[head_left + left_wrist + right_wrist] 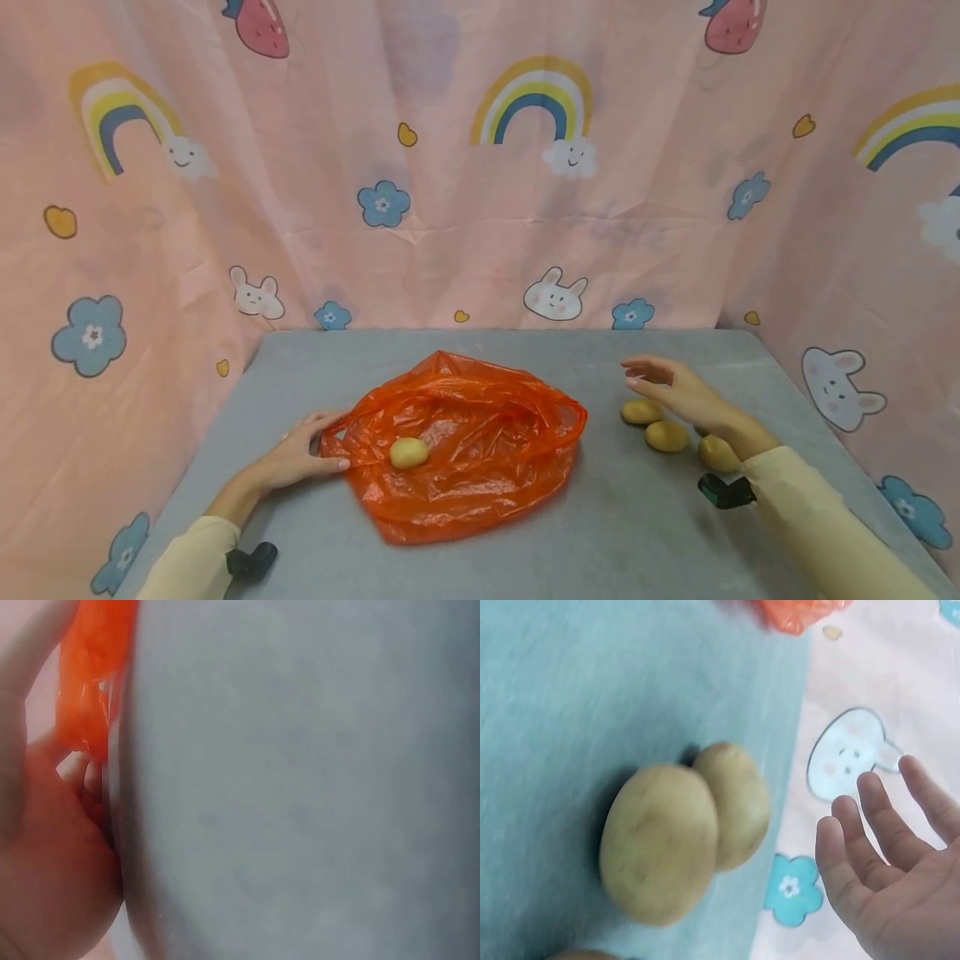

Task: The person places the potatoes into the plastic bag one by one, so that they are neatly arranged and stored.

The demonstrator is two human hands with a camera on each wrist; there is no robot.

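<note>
An orange plastic bag [465, 500] lies spread on the grey table, its mouth facing up. One potato [408, 452] rests on the bag towards its left side. My left hand [303, 450] holds the bag's left edge, with thumb and fingers spread around it. In the left wrist view a fold of the orange bag [94, 660] stands between the thumb and the fingers. My right hand [678, 396] hovers empty over the right side, fingers apart and slightly bent. Close to it lie a potato [641, 411], a second potato [667, 436] and a third potato [718, 454].
The grey table [600, 533] ends at a pink patterned curtain [480, 250] behind and on both sides. A dark wrist camera [726, 492] sits at the right cuff, another dark wrist camera [252, 562] at the left. Something partly hidden shows behind the right hand's potatoes.
</note>
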